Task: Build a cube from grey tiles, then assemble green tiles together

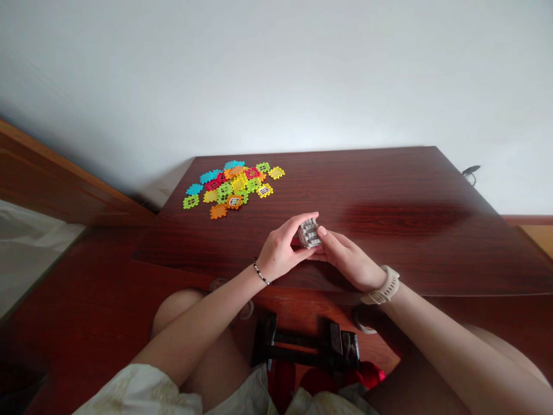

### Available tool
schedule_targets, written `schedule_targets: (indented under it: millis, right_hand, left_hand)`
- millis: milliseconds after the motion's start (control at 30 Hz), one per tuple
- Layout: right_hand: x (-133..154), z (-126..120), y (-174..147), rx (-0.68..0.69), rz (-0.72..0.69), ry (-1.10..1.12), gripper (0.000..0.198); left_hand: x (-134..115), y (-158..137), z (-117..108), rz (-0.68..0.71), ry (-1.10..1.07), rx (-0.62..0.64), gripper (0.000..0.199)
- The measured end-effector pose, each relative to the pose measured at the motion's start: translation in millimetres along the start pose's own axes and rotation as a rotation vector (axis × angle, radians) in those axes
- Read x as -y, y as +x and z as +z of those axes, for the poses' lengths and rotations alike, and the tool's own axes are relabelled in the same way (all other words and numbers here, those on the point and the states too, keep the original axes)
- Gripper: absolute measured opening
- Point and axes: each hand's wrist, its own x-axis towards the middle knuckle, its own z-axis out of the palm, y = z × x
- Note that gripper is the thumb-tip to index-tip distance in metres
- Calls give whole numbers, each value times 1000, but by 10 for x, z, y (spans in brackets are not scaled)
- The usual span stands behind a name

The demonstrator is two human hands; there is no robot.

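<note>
Straight ahead at 12 o'clock, reckoning from the small block in the hands, a pale wall [276, 75] rises behind everything. Before it spreads the dark reddish-brown tabletop [410, 213], its grain running sideways. A wooden panel [56, 178] slants along 9 to 10 o'clock. Toward 6 o'clock, below the tabletop's near edge, is a glossy black frame [302, 356]. At 10 o'clock lies a loose heap of notched pieces [239, 183] in blue, red, orange, yellow and green, many overlapping. The right hand [352, 262] comes in from 4 o'clock, wearing a light watch [385, 286]; its thumb presses the block's right side, its fingers underneath. The left hand [280, 248] comes from 8 o'clock, its grip pinching the block between thumb and fingers. That grey-and-white block [309, 233], ridged on top, sits between both hands above the tabletop's near part. A dark cable [472, 170] shows toward 2 o'clock. Smallest, a beaded bracelet [260, 272] circles the left wrist.
</note>
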Motion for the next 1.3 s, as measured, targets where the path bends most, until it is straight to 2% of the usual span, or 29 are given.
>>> schedule_targets:
  millis: [233,333,433,533,767,933,1033,1133,1200,1300]
  right_hand:
    - [-6,8,15,9,38,41,57]
    - [10,25,12,-62,-19,35,52]
    - [61,47,-27,-216,-193,-130,38]
    - [95,69,-68,-271,-315,-367,35]
    - [-6,85,-24,-296,-386,-791,41]
    - [-36,55,11,-352,-377,-880,31]
    - [4,-18,34,-347,-376,-945,27]
    - [105,-141,50,-326,-429,-1079,27]
    - [191,-225,47,-253,-473,-1188,28]
    - [289,-315,22,-111,-484,-1312,29]
  left_hand:
    - [-51,17,-32,-1,-4,-28,54]
    - [-38,20,-29,-32,-10,-63,53]
    - [6,16,-9,-70,26,-87,54]
    - [43,-1,18,-113,100,-86,52]
    - [4,-66,102,-117,283,-40,57]
    - [-44,-78,187,-139,380,-10,60]
    - [-57,-74,218,-176,390,23,62]
    - [-45,-49,177,-139,304,55,69]
    - [-18,-17,105,-106,224,87,66]
    - [47,38,-15,-107,111,152,50]
